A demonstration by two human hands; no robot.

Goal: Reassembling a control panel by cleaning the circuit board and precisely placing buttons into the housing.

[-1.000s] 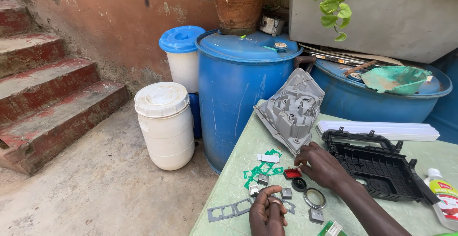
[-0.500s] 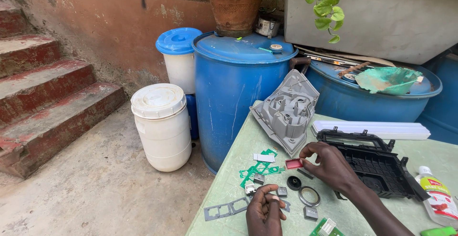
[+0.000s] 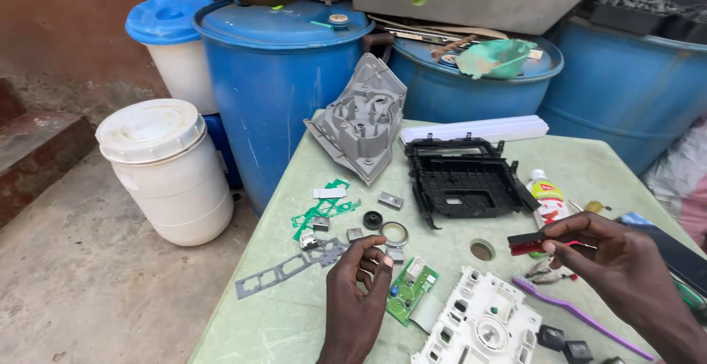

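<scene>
Fingers of your right hand [image 3: 618, 257] pinch a red-and-black clip [image 3: 532, 243] at right of frame; left hand [image 3: 361, 276], lower centre, curls empty. Loosening that pinch could drop the clip among scattered parts.

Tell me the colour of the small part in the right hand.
Red and black: the small part, pinched in the right hand, head view.

The purple toothbrush [image 3: 582, 316] is partly hidden behind the right hand [image 3: 618, 261].
</scene>
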